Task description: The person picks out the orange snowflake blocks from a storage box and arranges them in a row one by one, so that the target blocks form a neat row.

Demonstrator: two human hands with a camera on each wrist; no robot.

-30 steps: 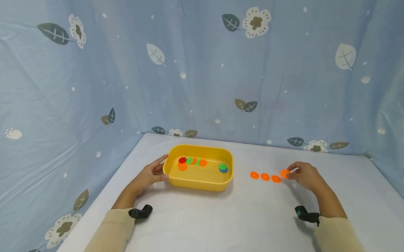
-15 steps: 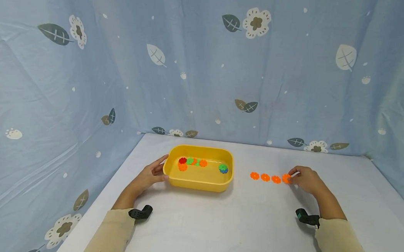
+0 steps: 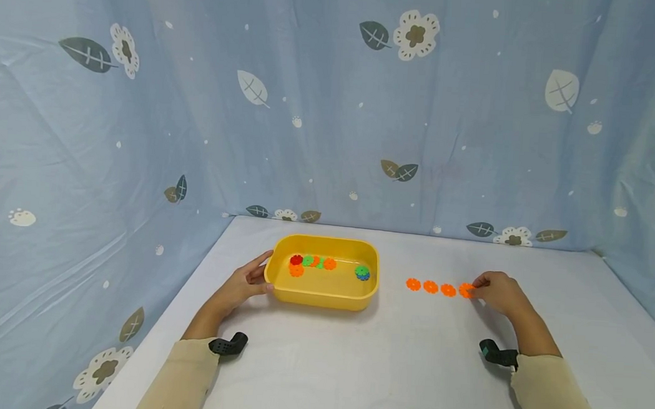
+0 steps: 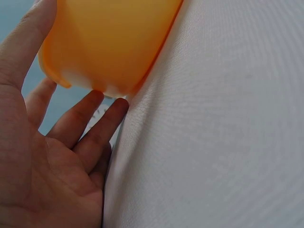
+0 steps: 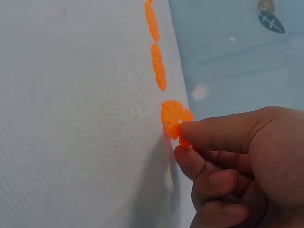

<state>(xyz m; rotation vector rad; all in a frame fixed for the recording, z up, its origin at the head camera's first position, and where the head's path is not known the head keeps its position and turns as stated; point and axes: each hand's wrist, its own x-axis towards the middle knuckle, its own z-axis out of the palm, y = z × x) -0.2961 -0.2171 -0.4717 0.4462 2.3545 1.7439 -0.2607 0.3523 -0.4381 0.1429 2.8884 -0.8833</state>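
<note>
Your white worktop (image 3: 340,368) carries a yellow tray (image 3: 322,298) and, to its right, three orange discs (image 3: 430,287) in a row.

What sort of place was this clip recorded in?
Probably a small curtained-off recording booth, not an ordinary room: a patterned blue curtain hangs behind and to both sides of the white tabletop, and a black device, likely a camera, sits at each wrist.

From the head we look forward and down over the white table (image 3: 329,367), well back. Left wrist: we're close on left hand (image 4: 54,166) and yellow tray (image 4: 114,38); right wrist: close on right hand (image 5: 242,164), orange discs (image 5: 158,67). Head shares both.
</note>
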